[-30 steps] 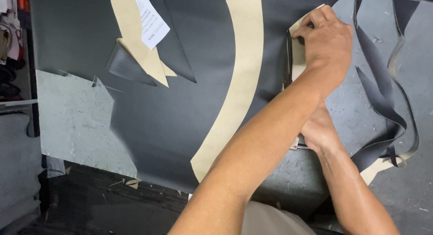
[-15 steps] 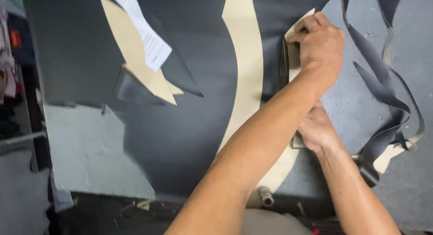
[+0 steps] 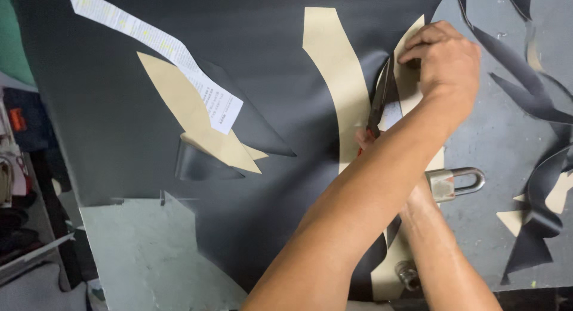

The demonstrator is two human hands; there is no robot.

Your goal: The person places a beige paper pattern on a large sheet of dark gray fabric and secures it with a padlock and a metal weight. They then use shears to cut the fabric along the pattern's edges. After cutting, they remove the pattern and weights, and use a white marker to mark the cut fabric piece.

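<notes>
Black sheet point(image 3: 149, 108), matte, tan pattern point(image 3: 412, 84) pinned by left hand point(image 3: 447, 63), right hand point(image 3: 365, 141) gripping scissors point(image 3: 378, 105)

Grey counter point(image 3: 149, 257), scuffed, bare at 7 o'clock and along 3 o'clock edge. Large black sheet point(image 3: 119, 108) spread flat over most of it, from 12 down to 6. Black offcut strips point(image 3: 537, 96) with tan backing scattered on counter at 2 to 4 o'clock. Metal padlock point(image 3: 453, 183) lying flat just right of centre, near sheet's edge. Small round metal piece point(image 3: 407, 274) at 5 o'clock, possibly a weight or bolt, too partly hidden to tell.
</notes>
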